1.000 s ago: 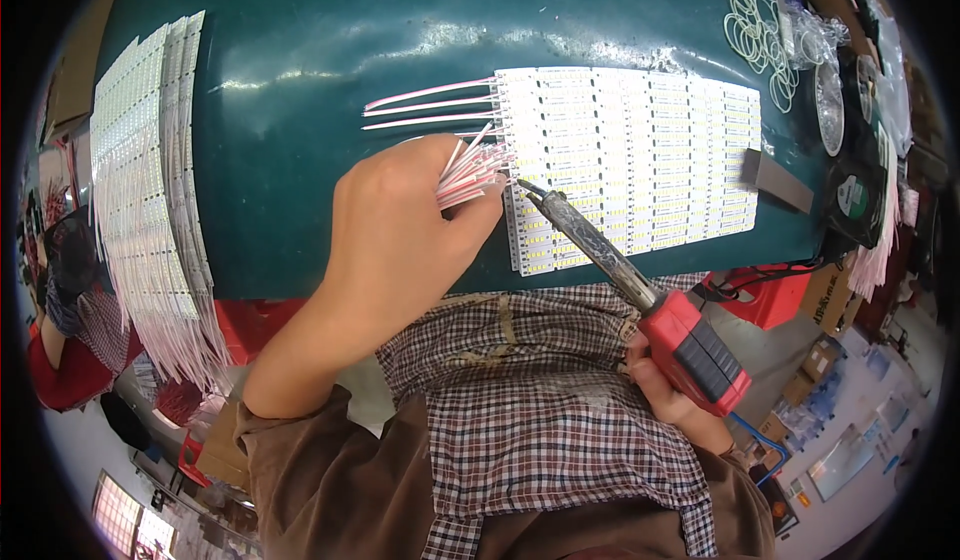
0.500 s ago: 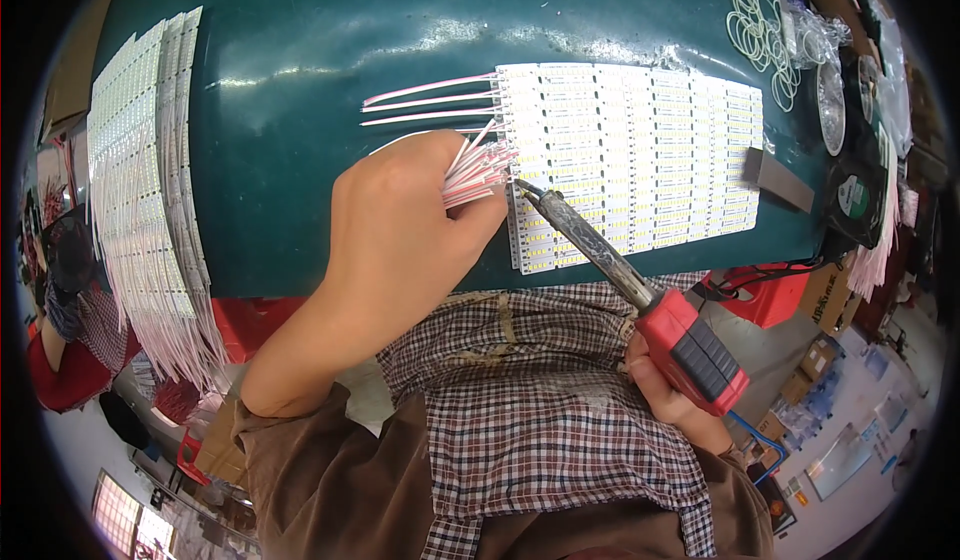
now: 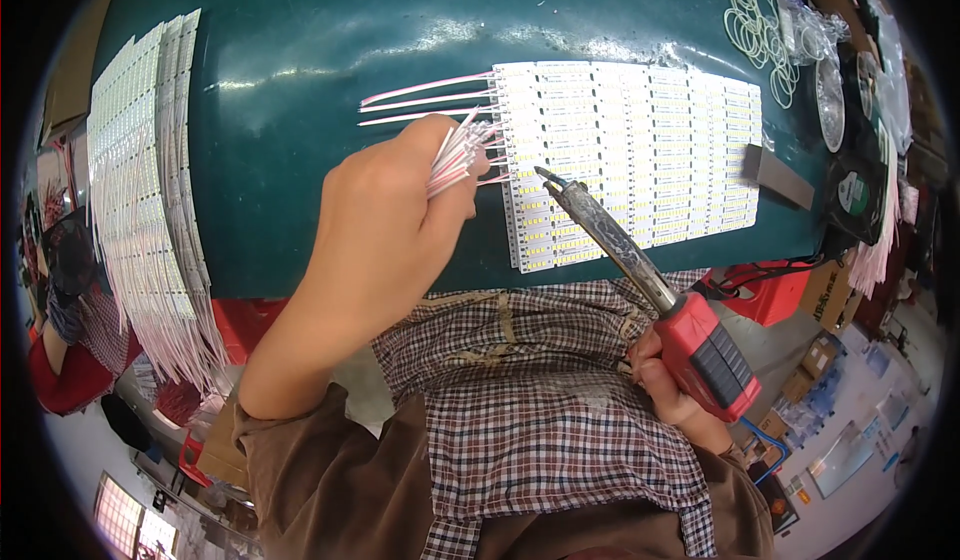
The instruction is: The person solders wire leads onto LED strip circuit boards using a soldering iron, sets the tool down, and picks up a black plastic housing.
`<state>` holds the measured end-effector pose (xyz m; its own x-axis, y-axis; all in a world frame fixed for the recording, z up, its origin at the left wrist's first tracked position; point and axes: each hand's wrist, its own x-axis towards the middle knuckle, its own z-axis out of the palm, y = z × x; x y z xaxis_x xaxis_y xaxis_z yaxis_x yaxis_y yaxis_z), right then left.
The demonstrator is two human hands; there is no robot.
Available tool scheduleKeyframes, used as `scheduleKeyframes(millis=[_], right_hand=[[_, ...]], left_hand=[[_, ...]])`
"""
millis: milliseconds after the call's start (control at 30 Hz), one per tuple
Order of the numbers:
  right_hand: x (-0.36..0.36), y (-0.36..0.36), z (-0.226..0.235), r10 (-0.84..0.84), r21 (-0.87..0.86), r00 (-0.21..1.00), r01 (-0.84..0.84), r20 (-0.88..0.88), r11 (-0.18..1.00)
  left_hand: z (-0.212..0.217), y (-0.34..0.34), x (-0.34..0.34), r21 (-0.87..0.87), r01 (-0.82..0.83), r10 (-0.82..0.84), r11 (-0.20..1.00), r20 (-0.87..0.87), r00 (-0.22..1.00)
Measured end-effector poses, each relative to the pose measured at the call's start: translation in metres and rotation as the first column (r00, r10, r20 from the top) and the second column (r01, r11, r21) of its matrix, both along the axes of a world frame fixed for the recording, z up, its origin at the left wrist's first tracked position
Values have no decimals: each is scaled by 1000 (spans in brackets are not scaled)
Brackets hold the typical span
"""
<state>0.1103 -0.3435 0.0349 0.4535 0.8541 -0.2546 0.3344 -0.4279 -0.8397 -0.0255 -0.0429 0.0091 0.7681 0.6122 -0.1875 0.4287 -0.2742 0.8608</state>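
A dark green bench (image 3: 300,160) fills the upper part of the view, its near edge running in front of the person's checked shirt. On its left side lies a long fanned stack of white strips (image 3: 140,190) with thin wires hanging off the near edge. Right of centre sits a flat panel of white LED strips (image 3: 650,150) laid side by side, with three pink-and-white wires (image 3: 420,100) already sticking out from the left ends of its top rows. A small grey block (image 3: 775,175) rests on the panel's right edge, and a heap of pale rubber bands (image 3: 760,30) lies at the far right corner.

The left hand (image 3: 390,230) is over the bench just left of the panel, its fingers clenched around a bundle of pink-and-white wires (image 3: 458,155) whose ends point toward the strip ends. The right hand (image 3: 680,400) sits low, by the shirt, its fingers wrapped around the red handle of a soldering iron (image 3: 640,270). The iron's metal shaft slants up and left, and its tip hangs over the left part of the panel, close to the wire ends.
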Motion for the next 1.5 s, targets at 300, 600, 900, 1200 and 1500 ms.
scheduleKeyframes(millis=[300,600,900,1200,1500], right_hand=[[1,-10,4,-29,-59,999,28,-16,998],[0,0,2,15,33,1000,-15,21,999],[10,30,9,165,159,940,-220,299,962],[9,29,4,197,139,944,-239,266,961],[2,11,0,133,22,989,-135,68,991]], left_hand=[[34,6,-14,136,-256,230,957,183,956],[10,-20,-6,232,55,-39,971,-73,997],[2,-18,-2,211,30,-13,977,-80,997],[0,-17,-1,208,33,-19,978,-69,997],[2,-17,0,182,30,-11,983,-103,995]])
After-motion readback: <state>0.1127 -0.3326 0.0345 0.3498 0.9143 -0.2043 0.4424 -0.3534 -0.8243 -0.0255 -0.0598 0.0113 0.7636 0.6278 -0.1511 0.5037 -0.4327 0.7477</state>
